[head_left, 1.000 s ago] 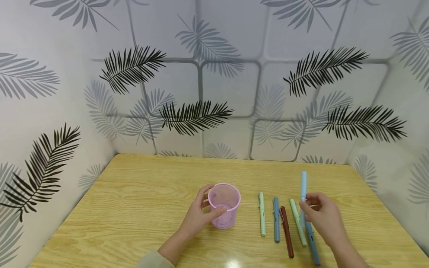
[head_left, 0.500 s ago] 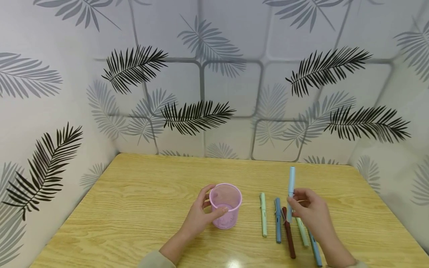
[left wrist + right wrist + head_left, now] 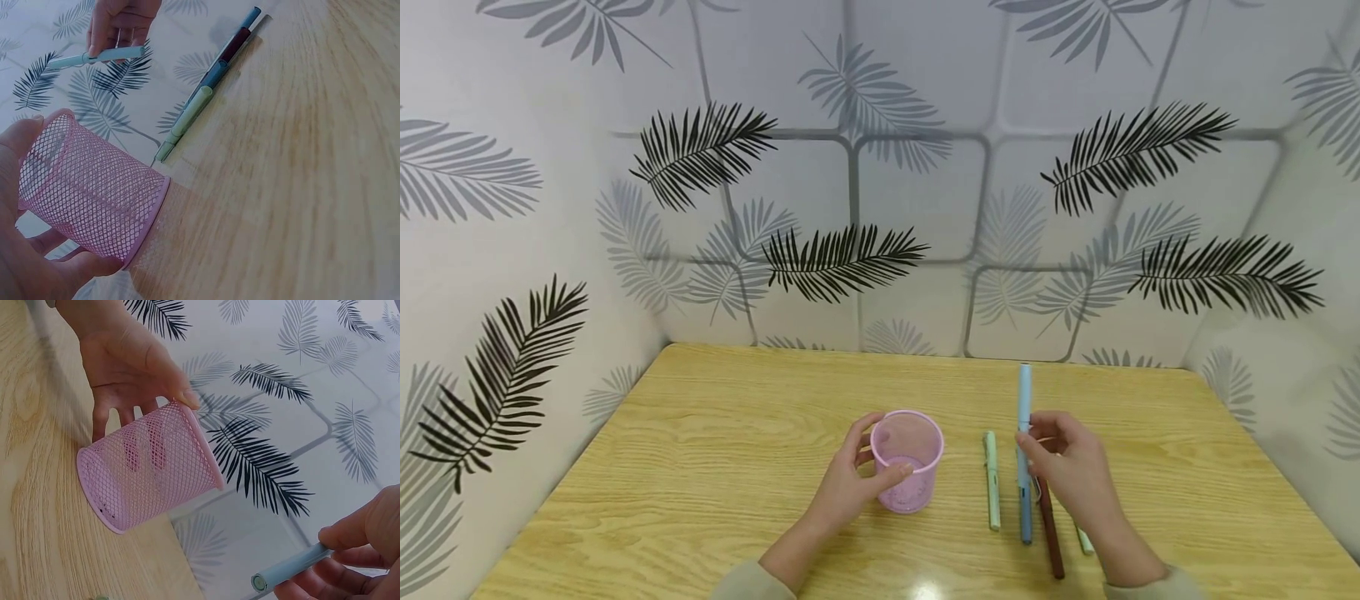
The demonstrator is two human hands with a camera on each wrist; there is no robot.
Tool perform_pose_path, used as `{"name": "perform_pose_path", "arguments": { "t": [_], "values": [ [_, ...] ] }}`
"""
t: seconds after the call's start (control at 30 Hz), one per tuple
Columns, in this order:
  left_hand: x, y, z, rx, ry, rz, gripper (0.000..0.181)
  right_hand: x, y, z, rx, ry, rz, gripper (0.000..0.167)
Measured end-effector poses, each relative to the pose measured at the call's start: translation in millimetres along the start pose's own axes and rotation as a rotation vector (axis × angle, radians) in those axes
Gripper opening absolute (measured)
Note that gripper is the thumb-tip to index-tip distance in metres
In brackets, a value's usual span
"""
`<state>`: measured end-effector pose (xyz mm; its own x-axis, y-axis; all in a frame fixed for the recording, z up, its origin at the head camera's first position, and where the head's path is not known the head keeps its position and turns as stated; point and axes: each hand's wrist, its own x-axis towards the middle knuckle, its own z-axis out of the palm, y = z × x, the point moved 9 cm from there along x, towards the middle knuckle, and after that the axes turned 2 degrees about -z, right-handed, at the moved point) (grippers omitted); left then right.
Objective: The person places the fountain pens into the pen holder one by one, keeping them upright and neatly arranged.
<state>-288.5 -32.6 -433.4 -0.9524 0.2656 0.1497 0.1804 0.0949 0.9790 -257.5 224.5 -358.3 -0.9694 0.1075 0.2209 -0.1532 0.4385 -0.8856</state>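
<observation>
My left hand grips a pink mesh pen cup, thumb near the rim and fingers round the far side. The cup stands upright on the table, its mouth up. My right hand pinches a light blue pen between thumb and fingers, upright and raised above the table, to the right of the cup. In the right wrist view one end of the light blue pen points toward the cup, with a gap between them. Below the held pen lies a darker blue pen, partly covered by it.
On the wooden table a light green pen lies nearest the cup. A dark red pen and a second green pen lie farther right, partly hidden by my right hand. A leaf-patterned wall stands behind.
My right hand has moved left with the light blue pen, from over the right-hand pens to above the darker blue one. The left hand and cup stay in place.
</observation>
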Motion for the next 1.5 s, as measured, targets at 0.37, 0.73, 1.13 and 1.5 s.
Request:
{"name": "perform_pose_path", "arguments": {
  "t": [0.37, 0.73, 1.13, 1.5],
  "values": [
    [-0.2, 4.4, 1.4, 0.030, 0.008, 0.019, 0.072, 2.7, -14, 18, 0.053, -0.013, -0.045, 0.027],
    [-0.9, 4.0, 1.9, 0.026, 0.007, 0.018, 0.073, 10.9, -22, 40, 0.114, -0.005, -0.057, 0.024],
    [-1.5, 1.1, 0.8, 0.033, 0.014, 0.003, 0.073, 18.4, -43, 60, 0.186, -0.011, -0.113, 0.024],
    [-9.2, 22.2, 1.8, -0.012, -0.017, -0.015, 0.071, 24.5, -49, 82, 0.186, -0.053, -0.151, 0.023]
  ]
}}
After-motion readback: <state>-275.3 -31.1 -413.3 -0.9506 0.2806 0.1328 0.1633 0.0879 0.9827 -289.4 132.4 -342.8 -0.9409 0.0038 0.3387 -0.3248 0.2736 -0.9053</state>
